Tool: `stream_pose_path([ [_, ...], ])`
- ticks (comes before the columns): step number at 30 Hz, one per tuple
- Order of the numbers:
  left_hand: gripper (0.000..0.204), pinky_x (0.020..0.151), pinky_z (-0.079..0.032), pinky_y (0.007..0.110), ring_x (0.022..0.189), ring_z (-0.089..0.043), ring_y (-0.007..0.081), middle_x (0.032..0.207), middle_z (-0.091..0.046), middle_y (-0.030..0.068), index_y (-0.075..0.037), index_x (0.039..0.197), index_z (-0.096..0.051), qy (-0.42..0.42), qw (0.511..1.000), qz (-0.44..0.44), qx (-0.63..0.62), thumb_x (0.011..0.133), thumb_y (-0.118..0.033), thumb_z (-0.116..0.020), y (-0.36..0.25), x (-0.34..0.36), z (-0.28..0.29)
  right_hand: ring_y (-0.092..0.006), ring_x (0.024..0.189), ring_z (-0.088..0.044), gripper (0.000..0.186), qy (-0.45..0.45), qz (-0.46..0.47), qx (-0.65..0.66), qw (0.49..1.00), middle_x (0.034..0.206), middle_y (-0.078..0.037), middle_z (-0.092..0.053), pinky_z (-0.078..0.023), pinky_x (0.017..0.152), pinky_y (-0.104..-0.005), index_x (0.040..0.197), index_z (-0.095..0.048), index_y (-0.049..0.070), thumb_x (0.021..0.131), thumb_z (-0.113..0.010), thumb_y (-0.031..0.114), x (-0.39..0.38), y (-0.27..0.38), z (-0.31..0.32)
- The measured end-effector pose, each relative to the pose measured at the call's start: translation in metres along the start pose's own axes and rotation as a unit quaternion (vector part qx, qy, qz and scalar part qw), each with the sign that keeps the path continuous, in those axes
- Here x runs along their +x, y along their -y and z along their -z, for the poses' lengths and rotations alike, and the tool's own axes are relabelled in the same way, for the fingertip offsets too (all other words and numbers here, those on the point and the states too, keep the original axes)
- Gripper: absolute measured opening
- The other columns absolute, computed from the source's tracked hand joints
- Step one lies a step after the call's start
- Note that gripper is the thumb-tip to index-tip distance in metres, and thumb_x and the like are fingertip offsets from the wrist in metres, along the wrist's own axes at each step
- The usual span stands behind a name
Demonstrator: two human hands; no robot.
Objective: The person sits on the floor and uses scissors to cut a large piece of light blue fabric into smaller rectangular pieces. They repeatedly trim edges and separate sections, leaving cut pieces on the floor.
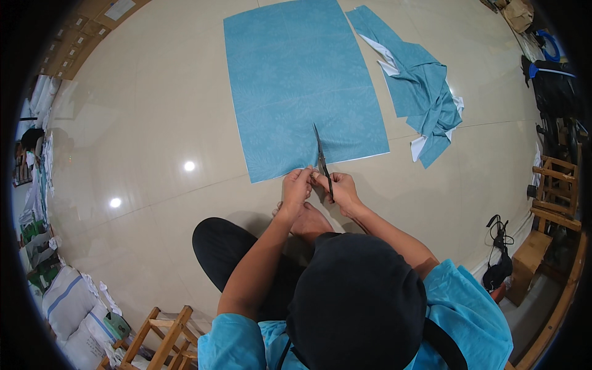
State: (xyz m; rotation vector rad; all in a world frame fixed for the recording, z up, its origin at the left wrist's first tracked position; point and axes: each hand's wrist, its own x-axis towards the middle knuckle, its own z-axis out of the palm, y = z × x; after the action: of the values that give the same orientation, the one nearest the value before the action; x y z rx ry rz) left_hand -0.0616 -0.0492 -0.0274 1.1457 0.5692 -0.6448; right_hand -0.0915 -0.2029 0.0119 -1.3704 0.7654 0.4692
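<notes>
A large teal cloth sheet with a faint leaf pattern lies spread on the floor. At its near edge, my left hand pinches the cloth, pulling the edge into small folds. Black-handled scissors are gripped in my right hand, right beside the left. Their long dark blades point away from me over the sheet; whether the cloth is between them I cannot tell. To the right, a crumpled teal cloth piece with white underside lies apart from the sheet.
Pale tiled floor surrounds the cloth. Cardboard boxes stand far left, white sacks near left. Wooden stools are at the near left and right. A black cable lies at the right. My bare foot is just behind my hands.
</notes>
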Motion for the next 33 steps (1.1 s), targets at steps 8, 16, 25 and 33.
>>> stream_pose_path([
  [8,0.027,0.044,-0.028,0.022,0.049,-0.040,0.0035,0.072,-0.061,0.0008,-0.002,0.102,-0.074,0.000,1.000,0.004,0.002,0.108,-0.027,-0.066,-0.001,-0.001,0.000,-0.0085,0.049,-0.053,0.046,0.003,-0.002,0.001,1.000,0.064,-0.001,-0.059,-0.039,0.043,-0.0265,0.077,-0.061,0.005,0.088,-0.090,0.040,0.003,-0.007,0.002],
  [16,0.027,0.043,-0.027,0.022,0.048,-0.040,0.0038,0.071,-0.060,0.0005,-0.001,0.103,-0.073,-0.002,1.000,0.008,0.008,0.107,-0.027,-0.066,-0.002,-0.003,0.000,-0.0092,0.049,-0.054,0.046,-0.003,0.014,-0.014,1.000,0.064,-0.001,-0.060,-0.040,0.043,-0.0271,0.074,-0.062,0.006,0.088,-0.089,0.039,0.004,-0.010,0.002],
  [25,0.026,0.040,-0.025,0.023,0.044,-0.038,0.0042,0.070,-0.064,0.0050,-0.008,0.088,-0.058,-0.011,1.000,0.010,-0.010,0.107,-0.024,-0.067,-0.001,-0.001,0.000,-0.0099,0.048,-0.053,0.049,0.001,0.006,0.002,1.000,0.063,-0.002,-0.060,-0.039,0.044,-0.0275,0.074,-0.061,0.008,0.088,-0.090,0.045,0.011,0.011,-0.002],
  [33,0.024,0.042,-0.027,0.022,0.047,-0.041,0.0033,0.071,-0.066,0.0056,-0.004,0.096,-0.067,-0.012,0.999,0.024,-0.017,0.108,-0.025,-0.064,-0.002,-0.003,0.002,-0.0098,0.048,-0.053,0.047,0.000,-0.002,-0.003,1.000,0.063,-0.002,-0.060,-0.038,0.044,-0.0272,0.075,-0.061,0.009,0.088,-0.090,0.043,0.022,0.016,-0.006],
])
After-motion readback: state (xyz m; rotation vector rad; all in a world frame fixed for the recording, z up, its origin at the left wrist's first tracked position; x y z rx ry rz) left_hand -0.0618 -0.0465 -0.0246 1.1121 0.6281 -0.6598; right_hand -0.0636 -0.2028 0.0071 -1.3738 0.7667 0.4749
